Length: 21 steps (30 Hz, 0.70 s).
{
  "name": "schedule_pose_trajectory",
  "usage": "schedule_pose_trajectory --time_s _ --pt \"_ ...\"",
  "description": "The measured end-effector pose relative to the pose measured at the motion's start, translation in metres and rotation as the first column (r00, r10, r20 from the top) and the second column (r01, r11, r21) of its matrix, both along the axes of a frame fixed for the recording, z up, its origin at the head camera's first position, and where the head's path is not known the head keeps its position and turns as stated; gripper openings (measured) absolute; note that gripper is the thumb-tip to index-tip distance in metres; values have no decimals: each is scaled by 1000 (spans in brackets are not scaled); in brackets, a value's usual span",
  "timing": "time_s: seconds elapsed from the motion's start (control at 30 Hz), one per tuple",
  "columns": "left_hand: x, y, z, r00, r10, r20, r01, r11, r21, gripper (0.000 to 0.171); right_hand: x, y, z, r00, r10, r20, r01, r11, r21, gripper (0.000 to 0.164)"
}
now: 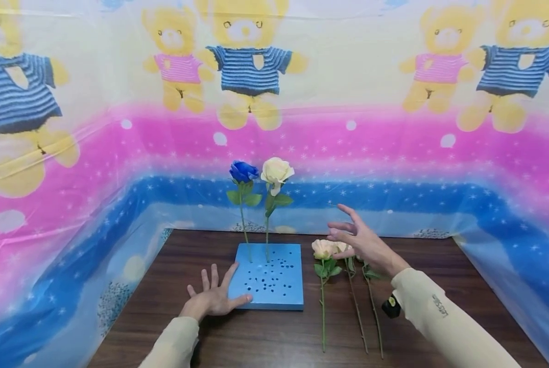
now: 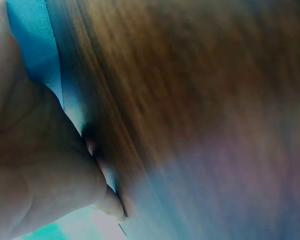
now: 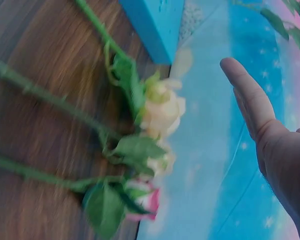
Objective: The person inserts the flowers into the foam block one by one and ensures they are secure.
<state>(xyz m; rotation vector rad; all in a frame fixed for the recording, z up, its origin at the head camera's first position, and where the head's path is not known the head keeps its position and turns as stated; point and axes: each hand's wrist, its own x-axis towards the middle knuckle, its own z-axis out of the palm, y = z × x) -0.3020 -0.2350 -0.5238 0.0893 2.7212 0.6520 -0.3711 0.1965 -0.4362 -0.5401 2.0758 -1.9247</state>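
Observation:
A blue foam block (image 1: 274, 278) dotted with holes lies on the table. Upright in its back part stand a blue rose (image 1: 244, 172) and a white rose (image 1: 277, 173). My left hand (image 1: 214, 296) rests spread against the block's left edge, thumb on its front corner. Over the heads of the lying flowers, my right hand (image 1: 363, 248) hovers with fingers extended and nothing held. Beneath it lie a cream rose (image 1: 323, 249), a second pale rose (image 3: 162, 159) and a pink-edged rose (image 3: 149, 204), stems toward me. The right hand partly covers their blooms in the head view.
The dark wooden table (image 1: 421, 317) bears everything. A patterned cloth (image 1: 375, 153) with printed bears hangs behind and along both sides. A small black object (image 1: 391, 306) shows at the right wrist.

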Motion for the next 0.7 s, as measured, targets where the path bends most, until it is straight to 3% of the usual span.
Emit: schedule_pose_trajectory --time_s 0.4,0.7 --pt "-3 0 2 1000 -9 12 9 1000 3 118 15 57 -16 999 -53 0 53 998 35 87" --pt "-1 0 2 1000 -5 24 5 1000 13 119 22 93 -38 996 -77 44 76 996 39 85"
